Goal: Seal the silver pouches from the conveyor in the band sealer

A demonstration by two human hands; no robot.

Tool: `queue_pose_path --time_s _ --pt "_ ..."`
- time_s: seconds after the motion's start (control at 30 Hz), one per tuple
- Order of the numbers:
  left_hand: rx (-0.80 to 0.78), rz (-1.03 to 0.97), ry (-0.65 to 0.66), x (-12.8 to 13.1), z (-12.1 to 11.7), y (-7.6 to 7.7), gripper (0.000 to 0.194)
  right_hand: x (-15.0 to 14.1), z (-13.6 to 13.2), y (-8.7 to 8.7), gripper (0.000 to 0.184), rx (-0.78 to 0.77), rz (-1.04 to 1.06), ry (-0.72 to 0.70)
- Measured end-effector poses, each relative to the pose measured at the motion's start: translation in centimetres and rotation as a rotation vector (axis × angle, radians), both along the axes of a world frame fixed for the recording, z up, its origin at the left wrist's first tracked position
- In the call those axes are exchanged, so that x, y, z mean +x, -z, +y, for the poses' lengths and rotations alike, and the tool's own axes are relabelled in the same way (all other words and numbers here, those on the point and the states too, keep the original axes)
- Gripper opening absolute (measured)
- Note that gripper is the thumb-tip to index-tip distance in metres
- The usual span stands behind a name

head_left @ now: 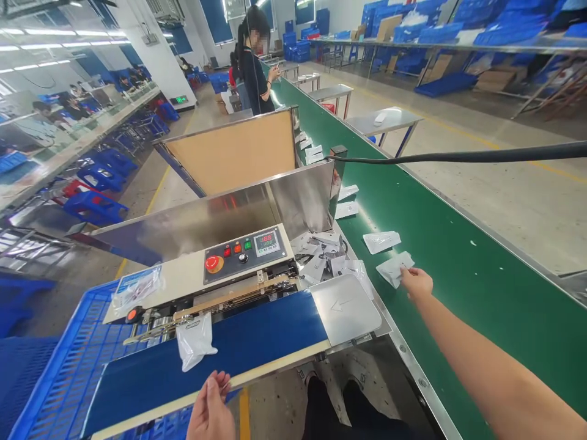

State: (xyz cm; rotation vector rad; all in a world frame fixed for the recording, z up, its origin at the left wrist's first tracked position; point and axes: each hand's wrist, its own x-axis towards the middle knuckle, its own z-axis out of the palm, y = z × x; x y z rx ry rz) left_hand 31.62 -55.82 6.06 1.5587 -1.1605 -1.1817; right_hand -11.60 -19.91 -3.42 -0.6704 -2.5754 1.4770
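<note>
My right hand reaches over the green conveyor belt, thumb and fingers closed on the corner of a small white pouch. Just beyond it lies another white pouch. My left hand is at the near edge of the sealing machine's blue belt, fingers curled together with nothing visible in them. A white pouch hangs by its top edge from the band sealer and rests on the blue belt. A metal feed plate with an arrow is at the belt's right end.
Loose packets and paper pieces lie behind the plate. The control panel has a red stop button. A blue basket stands at left. A black cable crosses above the conveyor. Farther back a person stands beside it.
</note>
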Motion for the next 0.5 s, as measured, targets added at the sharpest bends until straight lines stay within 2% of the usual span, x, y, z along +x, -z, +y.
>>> queue_pose_path --time_s 0.07,0.13,0.27,0.33,0.4,0.43,0.5 --pt "-0.001 -0.017 0.127 -1.4 0.8 -0.1 0.049 0.6 -0.6 -2.0 0.044 -0.018 0.014 -0.047" --pt "-0.013 -0.025 0.299 -3.5 2.1 -0.4 0.057 2.2 -1.8 -4.8 0.045 -0.052 0.086 -0.167" --pt "-0.105 -0.046 0.746 -9.8 5.7 -2.2 0.058 8.7 -6.0 -10.9 0.045 -0.084 0.207 -0.538" --pt "-0.179 -0.024 0.931 -12.8 7.3 -3.1 0.057 12.4 -8.3 -13.0 0.04 -0.091 0.202 -0.748" --pt "-0.192 0.014 1.071 -15.0 8.4 -3.8 0.056 15.6 -10.2 -13.9 0.036 -0.131 0.162 -0.923" --pt "-0.178 0.03 1.111 -15.7 8.7 -3.9 0.056 16.8 -10.9 -13.9 0.036 -0.172 0.133 -0.966" --pt "-0.135 0.05 1.123 -16.2 9.0 -3.7 0.058 18.6 -11.7 -13.4 0.043 -0.297 0.073 -0.951"
